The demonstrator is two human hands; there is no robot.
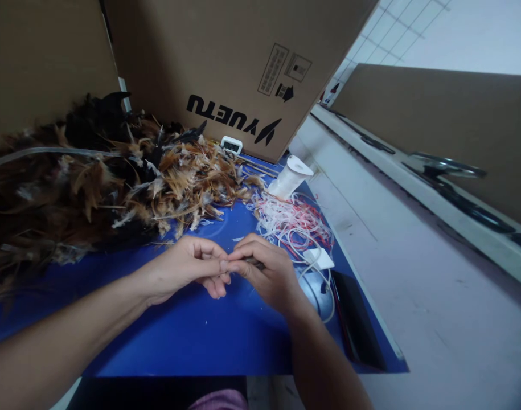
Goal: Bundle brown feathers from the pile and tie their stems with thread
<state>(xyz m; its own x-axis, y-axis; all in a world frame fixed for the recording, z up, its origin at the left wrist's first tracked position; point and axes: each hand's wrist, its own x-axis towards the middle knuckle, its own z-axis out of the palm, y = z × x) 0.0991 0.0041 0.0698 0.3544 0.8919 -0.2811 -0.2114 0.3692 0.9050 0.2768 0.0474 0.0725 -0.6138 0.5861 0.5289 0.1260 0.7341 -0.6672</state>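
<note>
Over the blue table top, my left hand and my right hand meet fingertip to fingertip. A small dark brown feather shows between the thumb and fingers of my right hand, mostly covered. My left thumb and forefinger pinch together at its end, where the detail is too small to make out. Behind and to the left lies a large heap of brown, tan and black feathers. Just past my right hand is a tangle of white and red string.
A white spool stands behind the string. A small white digital display leans near the cardboard box. To the right are a white charger with cable, a round silvery-blue object and a black phone-like slab at the table edge.
</note>
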